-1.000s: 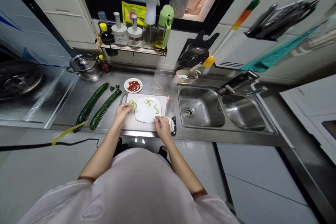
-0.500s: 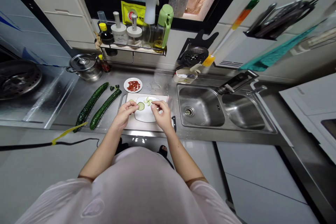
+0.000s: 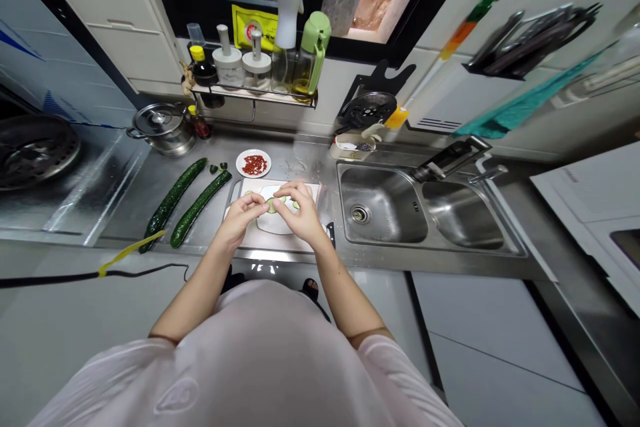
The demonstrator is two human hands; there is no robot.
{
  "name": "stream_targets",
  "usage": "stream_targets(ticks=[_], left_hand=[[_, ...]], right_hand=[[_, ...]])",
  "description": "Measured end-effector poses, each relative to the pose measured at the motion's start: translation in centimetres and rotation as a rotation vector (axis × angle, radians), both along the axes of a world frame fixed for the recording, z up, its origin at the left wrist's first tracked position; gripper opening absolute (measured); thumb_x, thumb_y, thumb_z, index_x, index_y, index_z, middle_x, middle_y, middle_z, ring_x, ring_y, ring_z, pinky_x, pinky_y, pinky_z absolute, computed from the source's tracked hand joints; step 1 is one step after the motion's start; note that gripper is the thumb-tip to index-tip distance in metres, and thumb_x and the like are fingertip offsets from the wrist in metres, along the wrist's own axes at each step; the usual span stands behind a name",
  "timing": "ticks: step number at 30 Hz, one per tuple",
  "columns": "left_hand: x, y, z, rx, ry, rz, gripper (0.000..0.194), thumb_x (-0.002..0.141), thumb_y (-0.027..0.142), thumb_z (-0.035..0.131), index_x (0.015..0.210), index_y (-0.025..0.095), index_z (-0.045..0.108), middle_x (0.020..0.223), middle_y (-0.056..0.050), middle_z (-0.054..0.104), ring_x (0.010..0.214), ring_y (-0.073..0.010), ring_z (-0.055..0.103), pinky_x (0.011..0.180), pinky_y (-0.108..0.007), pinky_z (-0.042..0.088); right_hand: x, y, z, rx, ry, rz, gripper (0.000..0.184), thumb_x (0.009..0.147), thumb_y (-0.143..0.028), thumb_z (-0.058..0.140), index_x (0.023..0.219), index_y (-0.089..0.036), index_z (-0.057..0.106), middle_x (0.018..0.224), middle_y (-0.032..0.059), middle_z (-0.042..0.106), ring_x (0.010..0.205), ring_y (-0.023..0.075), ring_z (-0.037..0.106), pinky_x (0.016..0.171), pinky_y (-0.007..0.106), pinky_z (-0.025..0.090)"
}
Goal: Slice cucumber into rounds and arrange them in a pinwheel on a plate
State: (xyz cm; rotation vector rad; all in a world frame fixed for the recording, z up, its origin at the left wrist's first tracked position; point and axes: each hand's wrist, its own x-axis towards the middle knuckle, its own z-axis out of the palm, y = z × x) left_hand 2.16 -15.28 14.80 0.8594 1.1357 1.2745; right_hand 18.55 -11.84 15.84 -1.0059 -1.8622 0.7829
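A thin round cucumber slice point(image 3: 271, 205) is held upright over a white plate point(image 3: 275, 227). My left hand point(image 3: 240, 217) pinches its left edge between thumb and fingertips. On the other edge, the thumb and fingers of my right hand point(image 3: 303, 217) close on the same slice. Beneath lies a pale cutting board point(image 3: 245, 241) that carries the plate. A few cut cucumber pieces on the plate are partly hidden behind my right fingers. Left of the board rest two long whole-looking cucumbers, one nearer point(image 3: 200, 209) and one farther left point(image 3: 173, 203).
A small dish point(image 3: 240, 164) of chopped red pieces stands behind the board. Two cucumber ends point(image 3: 214, 168) lie near it. At the board's right edge is a knife handle point(image 3: 331, 233). The double sink point(image 3: 385, 233) is to the right; a lidded pot point(image 3: 163, 130) stands back left.
My right hand has moved left from the plate's right side and now meets the cucumber slice. My left hand keeps hold of the slice, nearly in place.
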Motion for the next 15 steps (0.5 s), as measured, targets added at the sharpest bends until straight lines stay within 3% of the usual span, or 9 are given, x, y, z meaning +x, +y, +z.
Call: stream_targets(ticks=[6, 9, 12, 15], left_hand=[[0.1, 0.2, -0.7, 0.004, -0.012, 0.006, 0.028, 0.062, 0.036, 0.080, 0.074, 0.017, 0.063, 0.070, 0.001, 0.058, 0.061, -0.0086, 0.048, 0.058, -0.022, 0.036], [0.3, 0.5, -1.5, -0.076, -0.155, 0.010, 0.037, 0.069, 0.051, 0.073, 0.086, 0.019, 0.065, 0.076, -0.001, 0.061, 0.058, -0.0078, 0.048, 0.051, -0.021, 0.034], [0.9, 0.5, -2.2, -0.261, -0.370, -0.175, 0.052, 0.076, 0.067, 0.057, 0.091, 0.018, 0.065, 0.081, -0.006, 0.064, 0.057, -0.0101, 0.052, 0.048, -0.022, 0.036], [1.9, 0.2, -2.3, -0.389, -0.516, -0.376, 0.064, 0.075, 0.076, 0.047, 0.084, 0.015, 0.065, 0.077, -0.010, 0.064, 0.058, -0.0132, 0.055, 0.050, -0.025, 0.040]], right_hand=[[-0.2, 0.2, -0.3, -0.016, 0.043, 0.025, 0.013, 0.086, -0.034, 0.061, 0.080, -0.023, 0.064, 0.103, 0.0040, 0.059, 0.105, 0.0203, 0.051, 0.094, 0.038, 0.039], [-0.2, 0.4, -0.4, -0.080, 0.116, 0.027, 0.016, 0.086, -0.037, 0.061, 0.078, -0.023, 0.063, 0.100, 0.0045, 0.060, 0.102, 0.0195, 0.053, 0.088, 0.035, 0.043], [-0.1, 0.7, -0.4, -0.125, 0.191, 0.039, 0.020, 0.086, -0.039, 0.060, 0.077, -0.022, 0.063, 0.099, 0.0050, 0.061, 0.100, 0.0187, 0.055, 0.082, 0.032, 0.044], [0.0, 0.8, -0.2, -0.143, 0.230, 0.055, 0.022, 0.085, -0.041, 0.060, 0.076, -0.021, 0.062, 0.098, 0.0052, 0.062, 0.098, 0.0184, 0.056, 0.080, 0.031, 0.045]])
